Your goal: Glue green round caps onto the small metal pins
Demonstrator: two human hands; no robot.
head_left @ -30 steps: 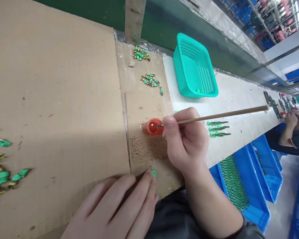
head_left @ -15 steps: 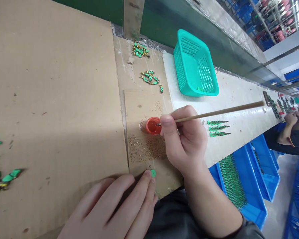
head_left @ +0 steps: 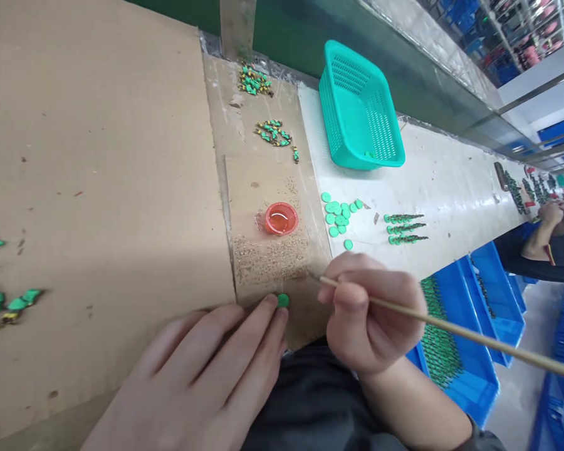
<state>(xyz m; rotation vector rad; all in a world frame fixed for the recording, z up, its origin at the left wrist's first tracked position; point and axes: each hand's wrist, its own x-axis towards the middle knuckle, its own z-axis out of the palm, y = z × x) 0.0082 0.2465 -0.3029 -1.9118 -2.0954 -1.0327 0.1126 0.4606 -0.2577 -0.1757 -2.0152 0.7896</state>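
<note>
My right hand [head_left: 373,313] is closed in a pinch around a thin paintbrush [head_left: 451,324] with a long wooden handle. Its small dark tip points left, a little above the cardboard and to the right of the green disc. Fingertips of my left hand [head_left: 216,369] press the small green disc [head_left: 282,300] at its edge, on the cardboard. Further from me stands a red cup [head_left: 282,219] holding some liquid, apart from both hands. Many small brownish specks [head_left: 267,260] dot the cardboard between cup and disc. My left thumb is hidden.
Loose green discs [head_left: 341,216] lie right of the cup, near three rows of green-and-dark pieces [head_left: 407,229]. A turquoise basket [head_left: 326,106] stands behind. Small green-and-yellow pieces [head_left: 255,81] lie in piles. Blue bins [head_left: 479,369] sit below the table edge; a co-worker's arm [head_left: 543,235] is far right.
My right hand has drawn the brush out of the red cup and moved it toward me and right, uncovering the loose discs. My left hand stays at the green disc.
</note>
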